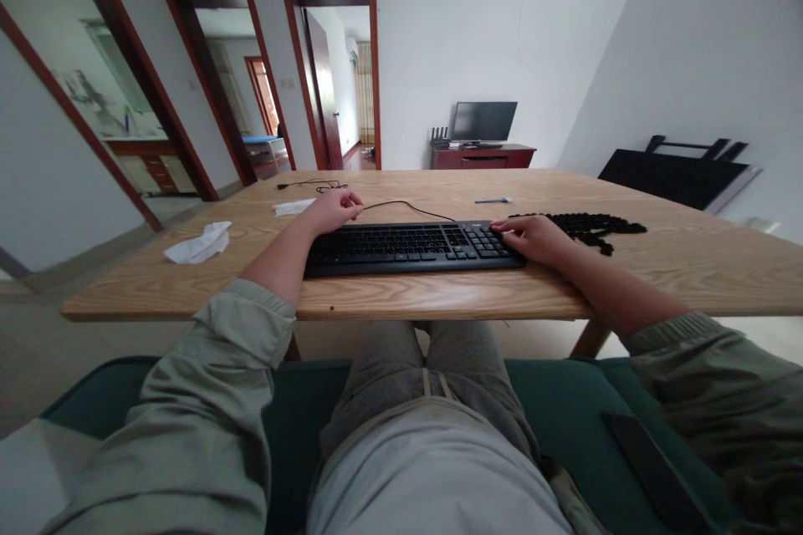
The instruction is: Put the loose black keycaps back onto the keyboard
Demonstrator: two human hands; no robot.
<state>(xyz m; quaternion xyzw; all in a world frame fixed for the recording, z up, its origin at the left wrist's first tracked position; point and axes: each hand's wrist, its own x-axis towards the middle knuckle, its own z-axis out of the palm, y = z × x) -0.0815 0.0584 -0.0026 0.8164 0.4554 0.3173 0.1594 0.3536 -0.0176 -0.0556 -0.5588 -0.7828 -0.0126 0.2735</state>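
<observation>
A black computer keyboard (414,249) lies across the near part of the oak-grained wooden table (683,267). The fingers of my right hand (530,238) rest on the keys at its right end, holding nothing. My left hand (335,211) lies curled just behind the keyboard's left half, over a thin black cable (407,205). Whether it grips that cable is unclear. A heap of black beaded cord (593,226) sits beyond my right hand, and a blue pen (493,201) lies behind the keyboard. Crumpled white tissues (197,242) lie to the left.
A second white tissue (294,206) lies at the table's far left. Behind the table, a monitor (483,121) stands on a red cabinet (483,156). A folded black stand (674,175) leans by the right wall. I sit on a green seat (545,384) with a dark phone (652,468) on it.
</observation>
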